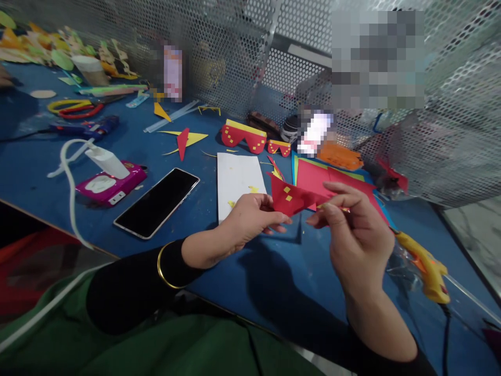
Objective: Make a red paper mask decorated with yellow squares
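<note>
My left hand [254,214] pinches the left end of a red paper cutout [291,197], thumb in front and fingers behind. Two small yellow squares are stuck on its face. At the cutout's right end, my right hand [352,224] has thumb and forefinger nearly together, with a thin yellowish sliver between them that is too small to name. Behind my left hand lies a white sheet [239,175] with yellow scraps on it. Two finished-looking red cutouts with yellow squares and yellow top strips, a larger one [243,138] and a smaller one [279,148], stand farther back.
Stacked coloured paper [311,177] lies behind my right hand. A yellow glue gun [425,266] rests at the right. Leftward are a phone [157,202], a pink power strip [111,183] with a white cable, a blue glue gun [86,127] and scissors [76,108]. Perforated metal [235,62] bounds the back.
</note>
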Demonstrator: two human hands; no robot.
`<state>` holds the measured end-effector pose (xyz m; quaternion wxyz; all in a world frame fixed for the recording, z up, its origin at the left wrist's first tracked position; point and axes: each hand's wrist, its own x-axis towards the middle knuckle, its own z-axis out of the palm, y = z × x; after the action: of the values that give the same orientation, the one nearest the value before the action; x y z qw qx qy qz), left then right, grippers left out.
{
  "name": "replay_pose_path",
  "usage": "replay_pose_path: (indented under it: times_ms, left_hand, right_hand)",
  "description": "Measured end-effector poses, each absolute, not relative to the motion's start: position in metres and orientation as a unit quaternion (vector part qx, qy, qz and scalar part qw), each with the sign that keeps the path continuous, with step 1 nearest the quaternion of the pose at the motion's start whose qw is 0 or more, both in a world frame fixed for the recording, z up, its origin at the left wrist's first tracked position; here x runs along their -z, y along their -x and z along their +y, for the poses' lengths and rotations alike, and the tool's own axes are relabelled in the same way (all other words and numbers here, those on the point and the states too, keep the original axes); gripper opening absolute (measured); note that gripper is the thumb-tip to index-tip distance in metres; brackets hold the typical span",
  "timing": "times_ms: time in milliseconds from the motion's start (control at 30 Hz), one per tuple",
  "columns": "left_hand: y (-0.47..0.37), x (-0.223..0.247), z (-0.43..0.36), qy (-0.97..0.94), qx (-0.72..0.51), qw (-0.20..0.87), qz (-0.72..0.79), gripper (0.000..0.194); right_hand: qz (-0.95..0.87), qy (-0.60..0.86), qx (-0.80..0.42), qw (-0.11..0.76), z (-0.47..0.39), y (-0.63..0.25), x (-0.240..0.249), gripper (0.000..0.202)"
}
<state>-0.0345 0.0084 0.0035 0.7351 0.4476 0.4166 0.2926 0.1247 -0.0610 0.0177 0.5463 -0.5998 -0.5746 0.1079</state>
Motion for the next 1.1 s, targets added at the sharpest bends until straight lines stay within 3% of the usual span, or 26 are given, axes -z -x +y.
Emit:
replay_pose_path:
  times_ms: [233, 667, 767, 933, 1100]
  left_hand:
    - [0.033, 0.002, 0.008, -0.521, -0.284, 0.701, 0.395, 0.013]
    - [0.032, -0.002, 0.007, -0.470, -0.280, 0.735, 0.400, 0.002]
    - [0.032, -0.002, 0.008, -0.436, -0.283, 0.756, 0.399, 0.003]
    - [0.033, -0.003, 0.007, -0.412, -0.301, 0.763, 0.396, 0.004]
    - [0.034, -0.003, 0.006, -0.413, -0.303, 0.768, 0.384, 0.003]
  right_hand:
    - [-0.547, 0.650, -0.327, 0.414, -0.056, -0.149, -0.031, 0.030]
    - [-0.525, 0.673, -0.305, 0.423, -0.054, -0.143, -0.024, 0.030]
    - [-0.528, 0.669, -0.252, 0.459, -0.055, -0.136, -0.020, 0.024]
    - [-0.584, 0.633, -0.058, 0.505, -0.057, -0.119, -0.009, 0.016]
    - [-0.592, 0.632, -0.003, 0.500, -0.058, -0.108, 0.001, 0.010]
